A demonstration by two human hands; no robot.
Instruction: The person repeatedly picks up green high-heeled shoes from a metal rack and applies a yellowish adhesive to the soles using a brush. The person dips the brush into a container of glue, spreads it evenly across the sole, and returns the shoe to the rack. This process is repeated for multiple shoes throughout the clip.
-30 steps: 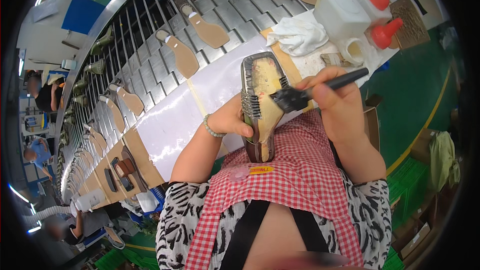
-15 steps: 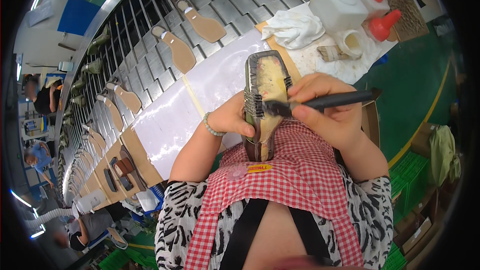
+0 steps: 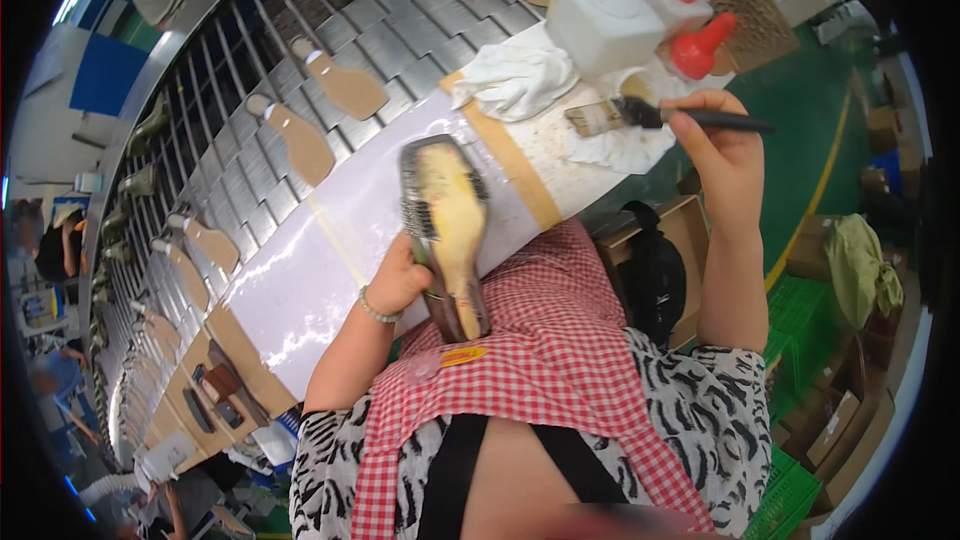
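Observation:
My left hand point(image 3: 397, 280) is closed around the side of a dark shoe upper on its last point(image 3: 452, 208). Its underside faces up, a pale yellowish surface framed by the dark folded and pleated edge, and the heel end points toward my apron. Out to the right, my right hand point(image 3: 724, 145) grips the dark handle of a brush point(image 3: 732, 121). The brush's dark head is at the mouth of a small whitish pot point(image 3: 641, 83), partly covering it; whether the bristles touch the pot cannot be seen.
Beside the pot stand white squeeze bottles point(image 3: 604, 22) with red nozzles point(image 3: 697, 48), and a crumpled white cloth point(image 3: 515, 80) lies nearby. Tan insoles point(image 3: 345, 86) rest on the slatted metal conveyor point(image 3: 400, 35). An open carton point(image 3: 690, 230) and green crates point(image 3: 815, 335) are at my right.
My right hand has carried the brush off the shoe's underside, out to the right by the pot. My left hand still holds the shoe, now tilted a little. The whole view has shifted.

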